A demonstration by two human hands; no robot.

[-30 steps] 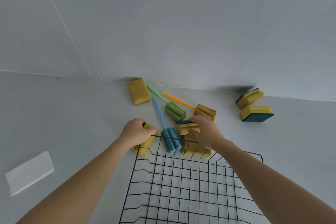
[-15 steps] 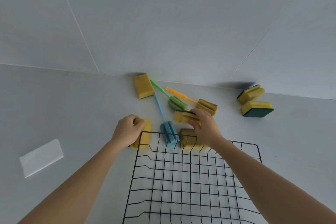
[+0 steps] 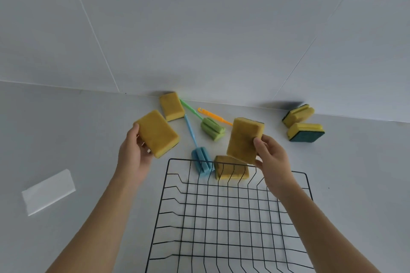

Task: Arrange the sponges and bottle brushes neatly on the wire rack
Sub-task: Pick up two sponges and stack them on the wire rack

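Two sponges [image 3: 157, 133] [image 3: 244, 139] held aloft, long axes tilted, above wire rack [image 3: 221, 217].

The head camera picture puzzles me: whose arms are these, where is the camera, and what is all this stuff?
No machine here: a person wears a camera on the head, looking down at their own arms. The left hand holds a yellow sponge, and the right hand holds another sponge. Below them lies a black wire rack, with nothing on it yet. On the grey counter lie more sponges, one at the wall, one behind the rack's rim, two on the right, plus a blue bottle brush, a green one and an orange handle.
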